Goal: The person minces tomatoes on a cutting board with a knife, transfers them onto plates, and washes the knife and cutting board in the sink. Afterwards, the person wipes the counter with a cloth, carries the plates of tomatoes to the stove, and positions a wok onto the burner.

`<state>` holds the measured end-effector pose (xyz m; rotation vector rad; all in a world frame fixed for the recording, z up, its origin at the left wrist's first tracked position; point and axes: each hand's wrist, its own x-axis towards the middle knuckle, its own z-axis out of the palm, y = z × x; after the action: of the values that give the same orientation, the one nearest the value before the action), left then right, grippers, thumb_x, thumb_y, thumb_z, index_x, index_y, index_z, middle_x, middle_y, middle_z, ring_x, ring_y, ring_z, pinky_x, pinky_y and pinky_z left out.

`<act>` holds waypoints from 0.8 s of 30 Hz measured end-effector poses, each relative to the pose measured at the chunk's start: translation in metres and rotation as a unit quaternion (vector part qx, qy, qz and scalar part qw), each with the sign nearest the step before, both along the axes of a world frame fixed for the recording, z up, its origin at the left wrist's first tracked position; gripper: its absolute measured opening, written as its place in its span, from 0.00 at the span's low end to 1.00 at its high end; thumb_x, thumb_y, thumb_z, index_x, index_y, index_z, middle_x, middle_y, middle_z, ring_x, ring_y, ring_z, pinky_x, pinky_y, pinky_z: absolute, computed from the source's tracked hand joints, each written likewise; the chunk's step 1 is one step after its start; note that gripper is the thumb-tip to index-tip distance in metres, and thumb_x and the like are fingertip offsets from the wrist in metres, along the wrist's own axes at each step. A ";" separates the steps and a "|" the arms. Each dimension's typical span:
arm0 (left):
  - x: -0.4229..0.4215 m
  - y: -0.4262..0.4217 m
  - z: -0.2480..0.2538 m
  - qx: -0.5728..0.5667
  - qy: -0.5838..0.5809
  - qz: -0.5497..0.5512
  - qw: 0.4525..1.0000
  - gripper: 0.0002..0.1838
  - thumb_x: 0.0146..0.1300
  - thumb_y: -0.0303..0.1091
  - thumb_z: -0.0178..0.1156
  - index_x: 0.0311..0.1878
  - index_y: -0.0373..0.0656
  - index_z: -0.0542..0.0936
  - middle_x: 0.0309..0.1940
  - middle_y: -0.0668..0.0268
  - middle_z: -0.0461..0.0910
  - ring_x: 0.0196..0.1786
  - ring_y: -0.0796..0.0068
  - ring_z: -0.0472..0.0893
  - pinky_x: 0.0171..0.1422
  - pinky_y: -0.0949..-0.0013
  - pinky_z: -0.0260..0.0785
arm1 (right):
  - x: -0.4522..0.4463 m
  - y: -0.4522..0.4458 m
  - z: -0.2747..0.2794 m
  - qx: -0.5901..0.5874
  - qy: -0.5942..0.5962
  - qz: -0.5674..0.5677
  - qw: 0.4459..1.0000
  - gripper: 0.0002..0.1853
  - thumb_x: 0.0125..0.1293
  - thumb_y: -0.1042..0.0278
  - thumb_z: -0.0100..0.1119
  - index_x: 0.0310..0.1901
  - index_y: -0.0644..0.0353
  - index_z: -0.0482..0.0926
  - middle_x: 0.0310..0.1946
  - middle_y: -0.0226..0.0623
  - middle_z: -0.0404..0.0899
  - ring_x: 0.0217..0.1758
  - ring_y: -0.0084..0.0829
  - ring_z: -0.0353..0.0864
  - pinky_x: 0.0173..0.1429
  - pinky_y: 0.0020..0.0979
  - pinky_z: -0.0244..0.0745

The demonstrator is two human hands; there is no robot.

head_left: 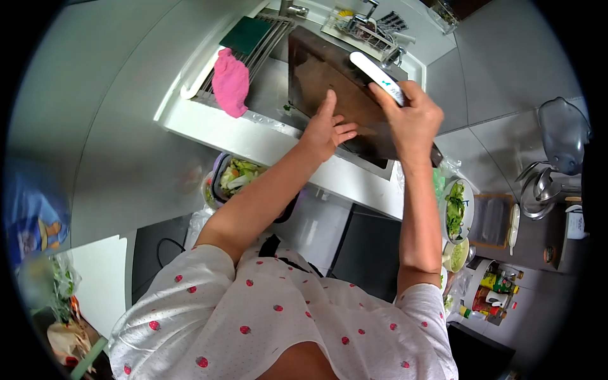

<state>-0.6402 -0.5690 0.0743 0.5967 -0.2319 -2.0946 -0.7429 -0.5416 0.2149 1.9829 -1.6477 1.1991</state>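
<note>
A large dark brown board (pixel 323 82) stands tilted over the steel sink (pixel 269 95). My right hand (pixel 411 120) grips a white handle (pixel 380 77) at the board's upper right; whatever the handle belongs to is mostly hidden. Close to the board's lower left face is my left hand (pixel 326 130), its fingers apart and nothing held in them. Whether it touches the board is hard to tell. On the metal rack at the sink's left lie a pink cloth (pixel 230 82) and a dark green pad (pixel 246 35).
Behind the sink are a faucet (pixel 370 7) and a wire rack of utensils. Below the white counter edge (pixel 253 140) sits a bin of vegetable scraps (pixel 235 177). To the right are a plate of greens (pixel 455 212), a bowl (pixel 456 256) and sauce bottles (pixel 497 294).
</note>
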 end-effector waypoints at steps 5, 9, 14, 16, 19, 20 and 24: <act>0.002 0.054 0.057 -0.146 0.050 0.026 0.988 0.50 0.56 0.61 0.55 0.69 0.55 0.34 0.66 0.55 0.47 0.57 0.55 0.66 0.60 0.52 0.58 | 0.013 0.062 0.066 -0.054 0.057 0.043 0.996 0.17 0.40 0.58 0.74 0.24 0.61 0.77 0.14 0.33 0.70 0.14 0.26 0.64 0.19 0.26 0.60; 0.005 0.124 0.126 -0.181 -0.031 0.138 0.973 0.40 0.62 0.58 0.48 0.68 0.50 0.44 0.57 0.62 0.62 0.58 0.64 0.65 0.58 0.59 0.60 | 0.027 0.135 0.118 -0.091 0.031 0.077 0.992 0.11 0.45 0.66 0.73 0.27 0.59 0.79 0.17 0.23 0.72 0.19 0.14 0.64 0.22 0.18 0.59; 0.019 0.203 0.146 -0.360 -0.295 0.274 0.842 0.48 0.60 0.42 0.55 0.69 0.46 0.29 0.68 0.46 0.43 0.69 0.53 0.52 0.69 0.61 0.47 | 0.018 0.200 0.159 -0.185 -0.077 0.150 0.968 0.14 0.51 0.68 0.68 0.39 0.64 0.81 0.31 0.36 0.81 0.34 0.22 0.80 0.40 0.19 0.75; 0.032 0.241 0.151 -0.365 -0.365 0.313 0.797 0.49 0.59 0.40 0.56 0.69 0.44 0.29 0.69 0.46 0.38 0.70 0.51 0.49 0.70 0.60 0.45 | 0.020 0.222 0.175 -0.140 -0.094 0.098 0.981 0.15 0.53 0.64 0.67 0.39 0.64 0.81 0.31 0.37 0.81 0.33 0.24 0.80 0.41 0.21 0.75; 0.059 0.299 0.154 -0.317 -0.371 0.328 0.809 0.50 0.57 0.36 0.58 0.69 0.46 0.29 0.69 0.47 0.41 0.67 0.51 0.56 0.68 0.58 0.49 | 0.052 0.257 0.177 -0.127 -0.131 0.119 0.976 0.15 0.52 0.62 0.67 0.38 0.63 0.81 0.30 0.35 0.81 0.33 0.23 0.80 0.41 0.21 0.73; 0.069 0.314 0.149 -0.316 -0.377 0.348 0.798 0.50 0.57 0.36 0.58 0.69 0.46 0.29 0.69 0.48 0.41 0.66 0.52 0.57 0.67 0.57 0.51 | 0.060 0.266 0.180 -0.108 -0.108 0.180 0.972 0.15 0.52 0.63 0.67 0.38 0.63 0.81 0.30 0.33 0.81 0.33 0.22 0.79 0.41 0.20 0.72; 0.111 0.376 0.135 -0.249 -0.352 0.396 0.811 0.51 0.55 0.32 0.58 0.68 0.43 0.29 0.66 0.42 0.42 0.68 0.48 0.49 0.70 0.59 0.43 | 0.124 0.297 0.179 0.007 -0.063 0.381 0.922 0.09 0.55 0.69 0.64 0.35 0.64 0.80 0.26 0.28 0.77 0.30 0.16 0.71 0.39 0.15 0.63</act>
<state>-0.5289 -0.1933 0.2091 0.9207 -0.7767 -0.8771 -0.6188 -0.2442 0.3941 2.7144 -0.9108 1.5740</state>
